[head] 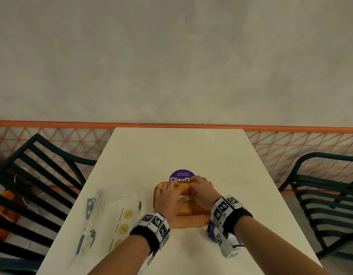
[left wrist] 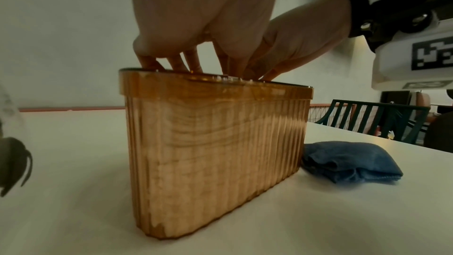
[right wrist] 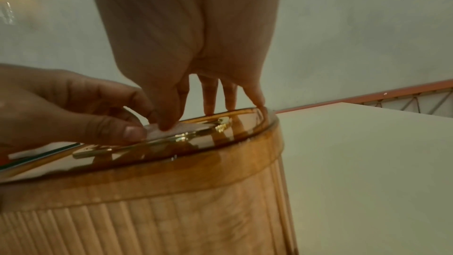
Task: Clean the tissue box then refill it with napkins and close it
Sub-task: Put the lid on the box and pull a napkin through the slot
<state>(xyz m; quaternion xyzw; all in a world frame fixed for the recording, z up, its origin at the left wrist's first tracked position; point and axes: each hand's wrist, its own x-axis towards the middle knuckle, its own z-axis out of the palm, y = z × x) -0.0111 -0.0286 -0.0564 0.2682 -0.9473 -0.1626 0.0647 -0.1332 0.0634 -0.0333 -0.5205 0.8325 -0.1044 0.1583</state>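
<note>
The amber ribbed tissue box [head: 188, 217] stands on the white table [head: 191, 147] with its lid on. Both my hands are on top of it. A white napkin [right wrist: 182, 128] shows in the lid's gold-rimmed slot [right wrist: 220, 123]. My left hand [head: 176, 190] has its fingertips on the lid [left wrist: 220, 82], and its thumb [right wrist: 132, 133] and a curled finger pinch the napkin's edge. My right hand [head: 195, 187] stands with straight fingers [right wrist: 210, 100] on the lid's far rim, and its thumb presses on the napkin. The box's inside is hidden.
An empty clear plastic wrapper [head: 112, 215] lies left of the box. A folded blue cloth [left wrist: 350, 162] sits right of it, under my right wrist. A purple round sticker [head: 181, 174] is behind the box. Dark slatted chairs [head: 326, 195] flank the table.
</note>
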